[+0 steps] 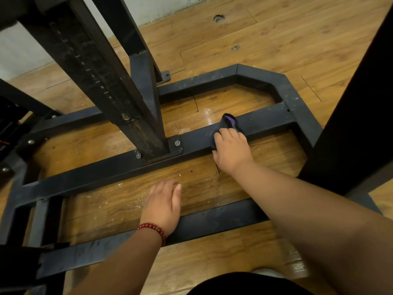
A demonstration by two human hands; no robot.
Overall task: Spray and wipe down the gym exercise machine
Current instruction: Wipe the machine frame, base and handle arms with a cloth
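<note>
Gym machine base frame [102, 167], black steel, sits on the wooden floor [234, 50]. From the head view, the right hand [230, 150] grips a dark cloth [226, 124] with purple showing inside, pressed on the middle crossbar [265, 120] just right of the bolted upright post [136, 124]. The left hand [163, 203], wearing a red bead bracelet [152, 228], rests flat and relaxed on the floor between two bars.
</note>
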